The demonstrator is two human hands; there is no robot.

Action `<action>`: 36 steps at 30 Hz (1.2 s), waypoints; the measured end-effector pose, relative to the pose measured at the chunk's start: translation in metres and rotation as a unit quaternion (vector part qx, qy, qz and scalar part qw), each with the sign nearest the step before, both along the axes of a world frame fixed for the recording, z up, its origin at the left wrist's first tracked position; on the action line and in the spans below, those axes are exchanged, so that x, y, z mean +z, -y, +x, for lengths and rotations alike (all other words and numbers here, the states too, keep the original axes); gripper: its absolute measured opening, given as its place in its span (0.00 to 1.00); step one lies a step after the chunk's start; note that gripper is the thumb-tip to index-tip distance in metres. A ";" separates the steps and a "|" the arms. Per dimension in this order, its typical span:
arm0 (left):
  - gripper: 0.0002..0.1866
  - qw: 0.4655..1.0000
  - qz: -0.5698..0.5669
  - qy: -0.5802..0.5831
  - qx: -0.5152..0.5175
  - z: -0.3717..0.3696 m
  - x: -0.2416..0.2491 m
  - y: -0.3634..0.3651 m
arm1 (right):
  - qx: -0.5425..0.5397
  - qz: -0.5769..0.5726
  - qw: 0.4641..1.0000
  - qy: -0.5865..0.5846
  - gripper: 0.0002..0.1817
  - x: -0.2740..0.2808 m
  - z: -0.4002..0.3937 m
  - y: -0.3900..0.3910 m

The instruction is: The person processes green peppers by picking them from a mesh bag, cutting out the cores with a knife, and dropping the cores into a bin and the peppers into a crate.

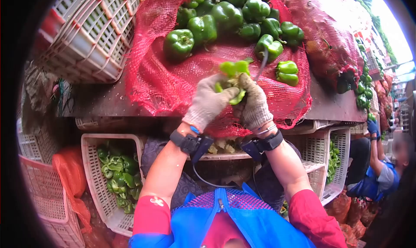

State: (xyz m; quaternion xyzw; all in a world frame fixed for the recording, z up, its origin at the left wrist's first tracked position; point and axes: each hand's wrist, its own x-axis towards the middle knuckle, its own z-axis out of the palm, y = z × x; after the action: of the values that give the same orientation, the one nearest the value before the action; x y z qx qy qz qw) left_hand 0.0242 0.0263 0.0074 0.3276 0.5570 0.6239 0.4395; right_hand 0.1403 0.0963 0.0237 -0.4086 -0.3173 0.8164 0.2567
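My left hand (209, 100), in a pale knit glove, is closed around a broken-open green bell pepper (234, 68). Its seedy core shows between the hands, slightly blurred. My right hand (255, 101), gloved too, presses its fingers against the same pepper. A thin curved knife (262, 65) juts up from that hand; its handle is hidden in the glove. Both hands are over the near part of a red mesh sack (160, 81) spread on the table. Whole green bell peppers (227, 16) are heaped on the sack, and a single pepper (287, 73) lies right of my hands.
A crate of cut peppers (89, 161) stands low at left, another crate (340, 178) at right. White crates (93, 44) are stacked at upper left. A full mesh sack (323, 40) lies at upper right. A person in blue (377, 178) sits at far right. The table edge (104, 113) runs before me.
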 end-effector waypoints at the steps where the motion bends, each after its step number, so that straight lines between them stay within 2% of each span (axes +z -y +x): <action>1: 0.07 0.999 0.020 -0.036 -0.001 0.003 -0.003 0.001 | -0.064 0.005 0.998 -0.027 0.15 -0.008 -0.007 0.001; 3: 0.10 0.997 -0.020 -0.054 0.045 0.011 -0.003 -0.001 | -0.181 0.050 0.981 -0.042 0.12 -0.012 -0.023 0.009; 5: 0.17 0.993 -0.053 0.085 0.055 0.014 0.002 -0.003 | -0.116 0.289 0.945 0.101 0.11 -0.045 0.001 -0.013; 6: 0.17 0.986 0.001 0.163 -0.031 0.009 -0.007 -0.005 | -0.116 0.305 0.941 0.087 0.11 -0.039 -0.005 -0.007; 7: 0.17 0.972 0.050 0.225 -0.053 0.012 -0.027 -0.015 | -0.119 0.322 0.936 0.074 0.11 -0.026 -0.009 0.002; 8: 0.19 0.986 0.020 0.151 -0.071 0.007 -0.011 -0.004 | -0.111 0.333 0.933 0.077 0.12 -0.022 -0.010 0.003; 9: 0.20 0.991 0.007 0.114 -0.073 0.009 -0.023 -0.008 | -0.108 0.347 0.928 0.081 0.12 -0.023 -0.008 0.003; 11: 0.17 0.978 -0.017 0.193 -0.075 0.008 -0.011 0.003 | -0.091 0.370 0.920 0.086 0.14 -0.030 -0.002 0.005; 13: 0.16 0.971 0.039 0.224 -0.076 0.013 -0.035 -0.010 | -0.062 0.363 0.923 0.113 0.19 -0.034 0.003 0.000; 15: 0.16 0.996 0.005 0.074 -0.053 0.009 -0.031 -0.010 | -0.013 0.319 0.937 0.144 0.20 -0.029 0.007 -0.005; 16: 0.17 0.995 -0.016 -0.096 -0.033 0.005 -0.025 -0.010 | 0.015 0.343 0.925 0.159 0.21 -0.029 0.007 -0.006; 17: 0.15 0.995 0.017 -0.093 0.009 0.010 -0.030 -0.014 | 0.042 0.368 0.912 0.173 0.22 -0.024 0.003 -0.001; 19: 0.13 0.986 -0.028 -0.137 0.088 0.016 -0.030 -0.011 | 0.011 0.252 0.957 0.140 0.22 -0.009 -0.007 0.012; 20: 0.12 0.986 -0.029 -0.111 0.124 0.018 -0.029 -0.009 | 0.034 0.298 0.940 0.165 0.21 -0.010 -0.007 0.009; 22: 0.12 0.980 -0.015 -0.155 0.123 0.012 -0.025 -0.007 | 0.078 0.387 0.895 0.210 0.21 -0.013 -0.006 -0.001; 24: 0.12 0.969 -0.045 -0.215 0.113 0.007 -0.018 -0.004 | 0.026 0.399 0.900 0.175 0.20 -0.015 -0.011 -0.004; 26: 0.11 0.935 -0.056 -0.329 0.123 0.004 -0.012 -0.003 | -0.051 0.405 0.900 0.151 0.18 -0.010 -0.020 0.000; 27: 0.10 0.914 -0.047 -0.377 0.143 0.005 -0.011 0.000 | -0.025 0.398 0.896 0.196 0.20 -0.001 -0.014 -0.002; 29: 0.09 0.915 -0.003 -0.351 0.197 -0.007 0.000 0.012 | 0.052 0.285 0.947 0.138 0.22 0.001 0.003 -0.030; 30: 0.06 0.909 -0.003 -0.343 0.238 -0.017 0.008 0.021 | 0.017 0.280 0.944 0.172 0.22 0.001 0.007 -0.032; 31: 0.06 0.880 0.064 -0.363 0.298 -0.034 0.013 0.036 | 0.021 0.285 0.943 0.170 0.22 0.007 0.007 -0.026; 32: 0.05 0.852 0.076 -0.390 0.341 -0.051 0.030 0.067 | 0.023 0.290 0.942 0.166 0.23 0.012 0.009 -0.021; 33: 0.05 0.858 0.056 -0.378 0.342 -0.072 0.035 0.097 | 0.024 0.293 0.942 0.161 0.23 0.015 0.011 -0.019; 34: 0.04 0.835 -0.037 -0.385 0.392 -0.075 0.053 0.139 | 0.075 0.263 0.953 0.134 0.24 0.016 0.019 -0.024; 35: 0.07 0.844 -0.049 -0.391 0.364 -0.092 0.052 0.178 | 0.081 0.256 0.955 0.129 0.22 0.021 0.016 -0.017; 36: 0.04 0.831 -0.081 -0.354 0.421 -0.096 0.048 0.215 | 0.078 0.262 0.955 0.114 0.21 0.024 0.013 -0.006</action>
State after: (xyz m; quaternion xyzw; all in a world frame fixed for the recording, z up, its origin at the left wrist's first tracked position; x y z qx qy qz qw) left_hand -0.0716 -0.1882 0.0557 0.2230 0.8071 0.5424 -0.0680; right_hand 0.1536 0.1026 0.0478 -0.3917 -0.5778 0.6701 0.2525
